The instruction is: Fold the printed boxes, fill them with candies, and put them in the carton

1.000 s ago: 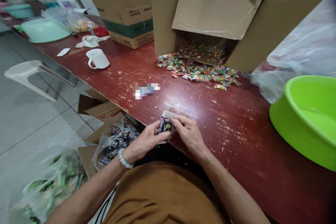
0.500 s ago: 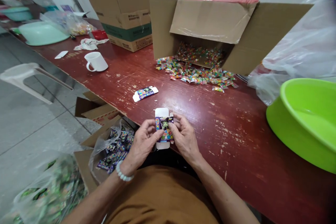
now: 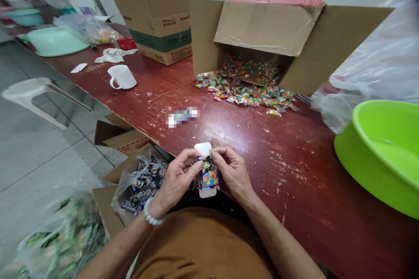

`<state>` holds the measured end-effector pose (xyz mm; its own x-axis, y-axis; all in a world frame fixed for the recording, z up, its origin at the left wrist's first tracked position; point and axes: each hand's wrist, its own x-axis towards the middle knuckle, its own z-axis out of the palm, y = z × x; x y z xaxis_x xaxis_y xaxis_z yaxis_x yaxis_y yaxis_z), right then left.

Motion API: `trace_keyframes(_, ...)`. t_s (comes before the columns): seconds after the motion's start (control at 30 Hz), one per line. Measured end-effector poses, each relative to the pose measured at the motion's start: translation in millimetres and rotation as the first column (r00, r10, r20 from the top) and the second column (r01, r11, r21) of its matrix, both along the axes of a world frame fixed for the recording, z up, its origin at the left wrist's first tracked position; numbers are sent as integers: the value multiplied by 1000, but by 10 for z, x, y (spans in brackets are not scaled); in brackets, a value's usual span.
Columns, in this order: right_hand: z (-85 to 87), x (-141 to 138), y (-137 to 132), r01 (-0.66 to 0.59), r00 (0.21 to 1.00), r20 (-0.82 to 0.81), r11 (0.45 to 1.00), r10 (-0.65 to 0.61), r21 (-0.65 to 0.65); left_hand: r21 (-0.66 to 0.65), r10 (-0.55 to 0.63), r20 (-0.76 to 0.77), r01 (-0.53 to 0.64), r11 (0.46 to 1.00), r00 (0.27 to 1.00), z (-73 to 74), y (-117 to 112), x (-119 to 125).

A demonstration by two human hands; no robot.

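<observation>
A small printed candy box, purple and black with white end flaps standing out at top and bottom, is held upright between my two hands at the table's near edge. My left hand pinches its upper left edge with thumb and fingers. At the upper right corner, just beside the top flap, my right hand grips it the same way. Farther up the table lies a second small box, blurred out by pixels. Wrapped candies spill from a large cardboard carton lying on its side.
A white mug and a tall carton stand at the left. The bright green basin sits at the right. Below the table's left edge, a bag of small dark packets rests in an open carton, near a plastic bag.
The candy box has come slightly lower and nearer to me. Both hands have shifted their fingers from its middle to its top edge by the upper flap.
</observation>
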<state>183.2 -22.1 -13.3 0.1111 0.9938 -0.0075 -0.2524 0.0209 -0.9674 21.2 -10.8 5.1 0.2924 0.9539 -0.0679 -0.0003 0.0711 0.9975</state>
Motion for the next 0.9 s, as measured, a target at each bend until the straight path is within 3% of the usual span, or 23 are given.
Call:
trace_keyframes(0.17,114,170,111,-161,984,-100,977,147,-142,-22,-40,-30,39,999,999,1,65,-32)
trace_keyframes(0.27,133,192,116,-219,972,-113,967,205,-128,18,-87,-7,87,996,996,23,87,-42)
trace_keyframes(0.33,112,171,96,-244,970,-36,966,241,-91,3,-86,39,86,996,996,44,88,-44)
trace_keyframes(0.47,43,94,47,-117,988,100,993,115,9,-160,3,138,19,987,990,80,44,-31)
trace_keyframes(0.53,31,72,27,-66,989,138,997,59,44,-313,-59,211,124,942,976,84,10,-19)
trace_keyframes(0.63,61,79,7,-147,946,312,976,91,159,-485,-108,308,253,837,945,71,-22,11)
trace_keyframes(0.73,122,105,19,-233,894,435,943,112,236,-523,-23,311,191,831,950,55,-21,59)
trace_keyframes(0.9,207,126,145,-249,928,280,968,246,-25,-452,-43,243,152,879,969,49,7,131)
